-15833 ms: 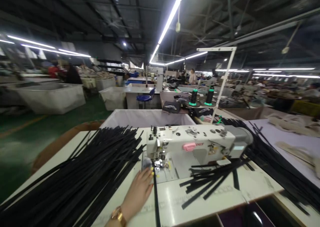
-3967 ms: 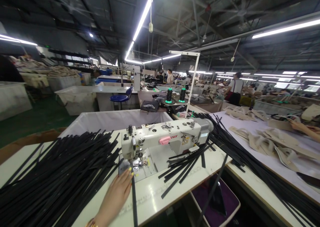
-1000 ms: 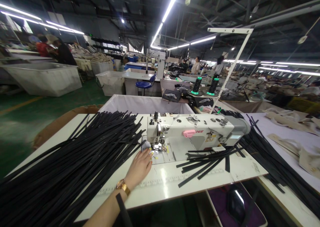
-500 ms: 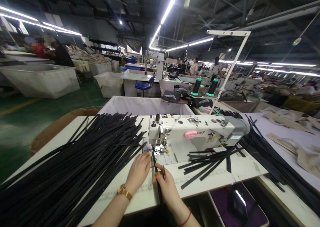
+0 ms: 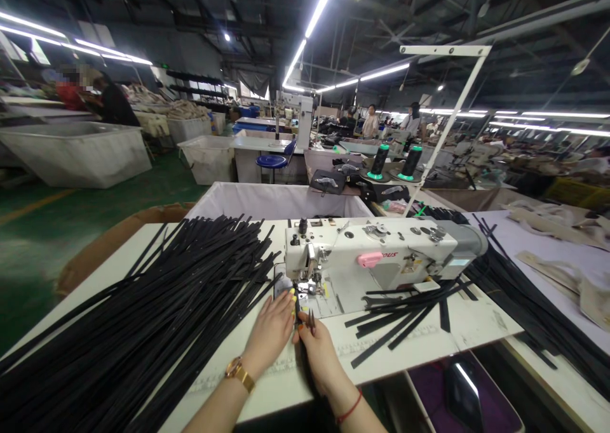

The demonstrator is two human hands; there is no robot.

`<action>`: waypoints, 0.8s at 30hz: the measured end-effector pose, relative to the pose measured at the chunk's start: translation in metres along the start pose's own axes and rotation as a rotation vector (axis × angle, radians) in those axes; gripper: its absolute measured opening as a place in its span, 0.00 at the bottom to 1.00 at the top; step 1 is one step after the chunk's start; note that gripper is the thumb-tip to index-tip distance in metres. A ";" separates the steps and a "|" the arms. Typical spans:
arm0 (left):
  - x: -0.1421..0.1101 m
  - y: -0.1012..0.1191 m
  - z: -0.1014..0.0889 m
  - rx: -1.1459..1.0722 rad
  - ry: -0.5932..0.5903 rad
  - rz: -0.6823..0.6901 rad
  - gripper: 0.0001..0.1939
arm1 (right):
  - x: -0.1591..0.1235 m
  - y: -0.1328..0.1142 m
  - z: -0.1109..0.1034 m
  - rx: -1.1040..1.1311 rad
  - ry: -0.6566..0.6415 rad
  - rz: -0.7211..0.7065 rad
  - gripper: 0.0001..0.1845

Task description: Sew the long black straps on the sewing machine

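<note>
A black strap (image 5: 305, 369) runs from the table's front edge to the presser foot of a white sewing machine (image 5: 333, 249). My left hand (image 5: 271, 328) lies flat with fingers stretched beside the strap, its fingertips close to the presser foot. Just behind it, my right hand (image 5: 320, 350) pinches the strap between thumb and fingers. The tips of small thread snips (image 5: 311, 320) stick up from that same hand; their handles are hidden in the palm. Left of my hands spreads a large pile of long black straps (image 5: 166, 306).
Short black straps (image 5: 395, 315) lie under the machine's arm, right of my hands. Two black thread cones (image 5: 380, 162) stand behind, by a white thread stand (image 5: 448, 122). A cloth-lined bin (image 5: 267, 198) sits beyond the table. A dark phone-like object (image 5: 462, 388) rests lower right.
My left fingers have slid slightly forward along the strap toward the presser foot. The right hand keeps its pinch and the snips. The view has shifted a little, so the machine appears farther right.
</note>
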State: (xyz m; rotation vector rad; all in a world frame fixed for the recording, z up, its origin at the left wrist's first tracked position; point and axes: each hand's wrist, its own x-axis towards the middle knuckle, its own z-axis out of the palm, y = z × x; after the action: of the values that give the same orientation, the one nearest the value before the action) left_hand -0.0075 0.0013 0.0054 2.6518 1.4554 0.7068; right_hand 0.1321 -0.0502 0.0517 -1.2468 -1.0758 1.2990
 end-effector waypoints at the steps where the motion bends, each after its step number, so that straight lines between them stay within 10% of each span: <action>1: 0.000 0.000 0.000 -0.001 -0.003 -0.003 0.20 | 0.001 -0.002 0.001 0.003 -0.011 -0.012 0.08; 24: 0.001 0.002 -0.003 -0.006 -0.031 -0.015 0.20 | -0.004 -0.001 -0.004 -0.049 -0.020 -0.014 0.10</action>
State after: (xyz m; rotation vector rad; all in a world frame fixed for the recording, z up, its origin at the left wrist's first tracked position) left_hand -0.0069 0.0007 0.0085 2.6319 1.4619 0.6650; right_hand 0.1365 -0.0540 0.0530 -1.2625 -1.1341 1.2836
